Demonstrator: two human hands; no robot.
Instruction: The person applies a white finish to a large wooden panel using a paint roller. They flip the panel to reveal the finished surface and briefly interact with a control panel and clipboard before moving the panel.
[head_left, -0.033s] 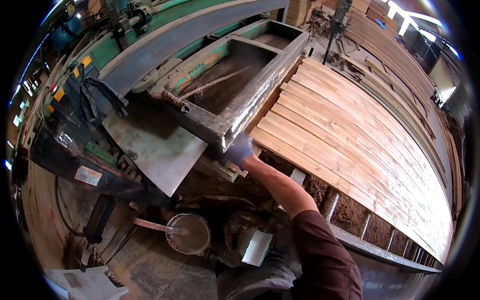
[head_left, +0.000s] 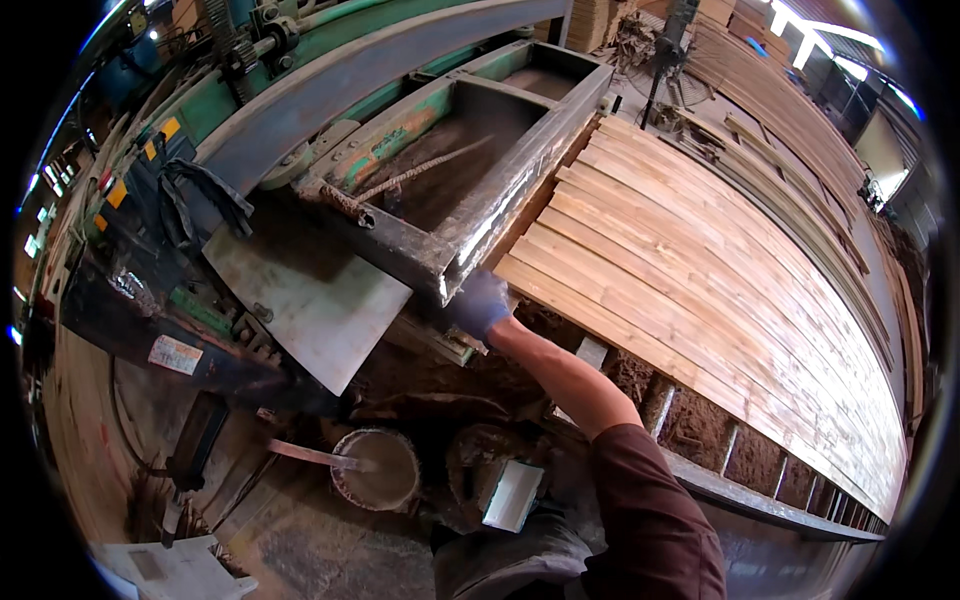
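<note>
My right hand (head_left: 482,305), in a blue-purple glove, reaches to the near corner of a heavy metal frame (head_left: 447,262). The back of the glove shows beneath that corner, and the fingers are hidden, so I cannot tell whether they grip anything. Just right of the hand lies the near left end of a row of planks (head_left: 640,250), set side by side. Below and left of the glove is a short board end (head_left: 440,342). My left hand is out of view.
A pale flat sheet (head_left: 310,305) juts from the green machine. Nearer me stand a round bucket (head_left: 378,492) with a wooden stick (head_left: 310,454) in it and a white rectangular tray (head_left: 513,497). Metal bars (head_left: 658,412) run beneath the planks over brown debris.
The whole view has shifted slightly. My right hand stays at the frame's corner, with a little more of the glove showing. The planks and frame keep their places.
</note>
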